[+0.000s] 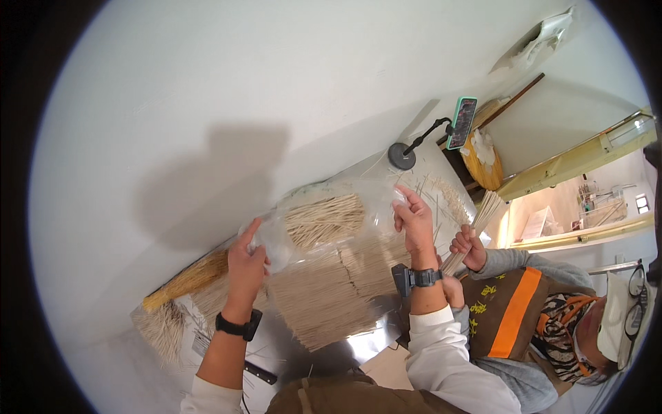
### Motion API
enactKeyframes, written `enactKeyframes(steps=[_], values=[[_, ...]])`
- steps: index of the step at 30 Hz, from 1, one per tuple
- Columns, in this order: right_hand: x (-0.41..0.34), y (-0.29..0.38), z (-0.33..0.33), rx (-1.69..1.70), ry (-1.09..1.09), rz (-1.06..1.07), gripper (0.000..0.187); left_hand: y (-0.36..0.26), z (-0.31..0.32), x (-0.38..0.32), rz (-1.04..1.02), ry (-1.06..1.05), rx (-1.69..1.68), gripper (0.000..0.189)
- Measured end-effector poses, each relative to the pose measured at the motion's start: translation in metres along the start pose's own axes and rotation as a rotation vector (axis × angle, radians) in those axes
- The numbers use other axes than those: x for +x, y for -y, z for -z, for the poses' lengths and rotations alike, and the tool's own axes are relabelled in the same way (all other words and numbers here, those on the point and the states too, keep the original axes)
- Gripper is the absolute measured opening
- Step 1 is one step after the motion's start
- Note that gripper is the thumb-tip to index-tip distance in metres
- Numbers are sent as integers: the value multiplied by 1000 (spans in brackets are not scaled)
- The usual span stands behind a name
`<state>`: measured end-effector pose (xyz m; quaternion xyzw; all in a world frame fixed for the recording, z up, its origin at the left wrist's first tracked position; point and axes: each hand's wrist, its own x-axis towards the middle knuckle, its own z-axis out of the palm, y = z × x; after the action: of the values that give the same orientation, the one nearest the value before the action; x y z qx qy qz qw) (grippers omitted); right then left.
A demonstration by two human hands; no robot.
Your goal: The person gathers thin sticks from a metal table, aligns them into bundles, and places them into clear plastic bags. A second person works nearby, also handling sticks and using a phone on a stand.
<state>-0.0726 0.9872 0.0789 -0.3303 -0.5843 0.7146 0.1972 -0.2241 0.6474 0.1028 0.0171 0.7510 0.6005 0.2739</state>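
A transparent plastic bag (378,220) stretches between my two hands, over the table. A bundle of thin, pale, dry noodle-like strands (326,220) lies in or beneath the plastic; I cannot tell which. My left hand (248,261) grips the bag's left end, index finger extended. At the right end, my right hand (414,217) pinches the film between thumb and fingers, its index finger also pointing outward. Just in front of the bag, a wide flat layer of similar strands (315,295) covers the metal tabletop (289,354).
On my right, a co-worker (501,315) holds a bundle of strands (486,212). A phone (462,123) stands on a round-based holder (401,156) near the wall (331,103). A black-handled knife (260,372) and more strands (160,328) lie at left.
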Motion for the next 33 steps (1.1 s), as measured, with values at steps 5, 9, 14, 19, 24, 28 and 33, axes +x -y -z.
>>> enactKeyframes(steps=[5,9,14,19,24,28,33], values=[[-23,16,24,-777,-191,241,65,12,2,-32,-380,2,274,44],[-88,6,0,-212,-227,533,25,57,38,-132,-335,-31,199,30],[-208,-87,-51,-581,763,-26,18,166,73,-320,288,213,772,43],[-289,-182,-87,-1035,1382,149,59,294,65,-458,578,121,614,52],[-318,-219,-119,-1199,1273,254,63,365,37,-442,670,-35,105,45],[-347,-234,-139,-1313,1111,231,57,388,41,-398,483,-258,-110,27],[-375,-218,-157,-1370,941,146,55,373,105,-379,124,-456,-44,20]])
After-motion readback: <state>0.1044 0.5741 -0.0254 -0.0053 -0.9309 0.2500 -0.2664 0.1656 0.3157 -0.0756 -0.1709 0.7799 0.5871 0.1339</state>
